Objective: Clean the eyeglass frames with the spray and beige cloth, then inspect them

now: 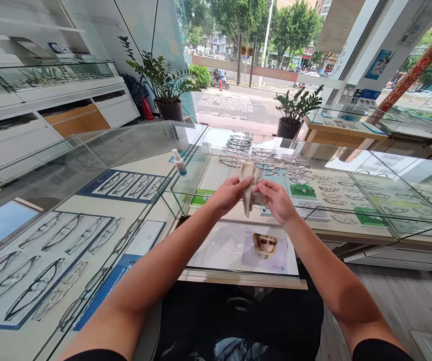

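A light beige cloth (247, 193) hangs between my two hands, above the front part of the glass counter. My left hand (232, 194) is closed on the cloth's left side, thumb on top. On the other side, my right hand (275, 199) pinches something at the cloth's right edge. A thin frame, seemingly a pair of glasses (260, 200), shows partly between the cloth and my right fingers; most of it is hidden. Beyond my left hand, a small white spray bottle (179, 163) stands upright on the glass.
Glass display cases (156, 205) with rows of eyeglasses lie left, ahead and right. A printed card (264, 250) with a face in sunglasses lies below my hands. Two potted plants (169, 109) stand near the window. Glass edges run close beside my forearms.
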{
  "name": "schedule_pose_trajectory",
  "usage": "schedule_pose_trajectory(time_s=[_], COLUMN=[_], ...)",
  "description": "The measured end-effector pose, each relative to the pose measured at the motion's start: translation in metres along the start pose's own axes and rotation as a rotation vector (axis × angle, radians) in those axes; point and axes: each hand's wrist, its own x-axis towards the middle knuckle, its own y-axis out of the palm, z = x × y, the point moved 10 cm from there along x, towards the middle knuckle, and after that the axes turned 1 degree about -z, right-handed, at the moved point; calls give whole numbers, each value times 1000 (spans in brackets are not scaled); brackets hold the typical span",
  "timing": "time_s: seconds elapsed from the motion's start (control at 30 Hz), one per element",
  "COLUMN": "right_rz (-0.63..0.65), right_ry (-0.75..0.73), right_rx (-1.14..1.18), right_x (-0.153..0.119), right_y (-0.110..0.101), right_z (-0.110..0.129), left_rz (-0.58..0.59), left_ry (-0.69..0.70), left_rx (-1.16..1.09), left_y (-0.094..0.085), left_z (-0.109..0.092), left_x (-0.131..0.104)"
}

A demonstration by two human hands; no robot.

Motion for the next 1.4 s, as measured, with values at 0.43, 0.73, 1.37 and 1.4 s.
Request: schedule_pose_trajectory(time_s=[0.43,0.73,1.37,1.4], right_rz=[7,16,61,62], right_ry=[-65,-26,-67,-66], right_rx=[-143,-92,-201,-197], right_x=[0,0,2,2], right_y=[2,2,7,8], right_z=[4,1,-9,-10], left_rz=[-60,-1,-34,-30], left_ry=[47,44,43,46], left_rx=[-39,11,16,19], left_y=[-12,-4,1,2], left_z=[-3,-6,-4,-4], left_x=[5,1,-2,-2])
